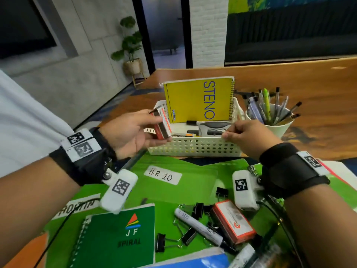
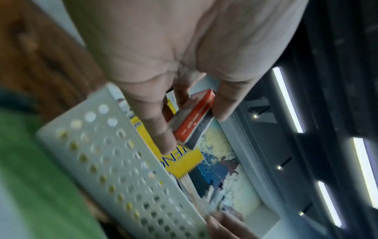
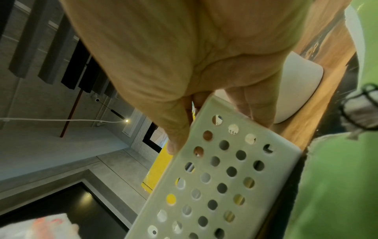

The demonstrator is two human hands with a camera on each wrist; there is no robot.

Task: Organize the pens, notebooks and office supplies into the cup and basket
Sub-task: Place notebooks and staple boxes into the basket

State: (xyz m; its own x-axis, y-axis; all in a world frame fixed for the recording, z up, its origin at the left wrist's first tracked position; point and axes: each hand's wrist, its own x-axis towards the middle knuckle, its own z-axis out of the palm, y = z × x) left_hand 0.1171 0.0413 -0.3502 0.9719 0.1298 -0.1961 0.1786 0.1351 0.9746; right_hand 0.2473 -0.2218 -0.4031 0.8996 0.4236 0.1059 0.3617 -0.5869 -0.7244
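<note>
Nearest the head camera, at 6 o'clock, lies the unsorted clutter: a green spiral notebook (image 1: 116, 236), a white marker (image 1: 201, 228), black binder clips (image 1: 190, 235) and an orange-and-white box (image 1: 232, 221), all on green folders (image 1: 193, 171) on the bench (image 1: 318, 89). At 12 o'clock stands the white perforated basket (image 1: 193, 147), already holding a yellow steno notebook (image 1: 199, 99) upright against its far wall; the white cup (image 1: 278, 128) full of pens (image 1: 266, 105) sits just beside it at 2 o'clock.

At 9 o'clock of the basket, the left hand (image 1: 127, 132) has thumb and fingers curled round a small orange box (image 1: 161, 123), held above the basket's left end. The right hand (image 1: 249, 138) pinches the near rim at the basket's right end, steadying it.

To do this step well, I judge the box should be lowered flat into the free space at the left, clear of the steno notebook so it does not tip, and let go only once resting. The right-hand grip should hold until then, since the light basket would likely slide.
</note>
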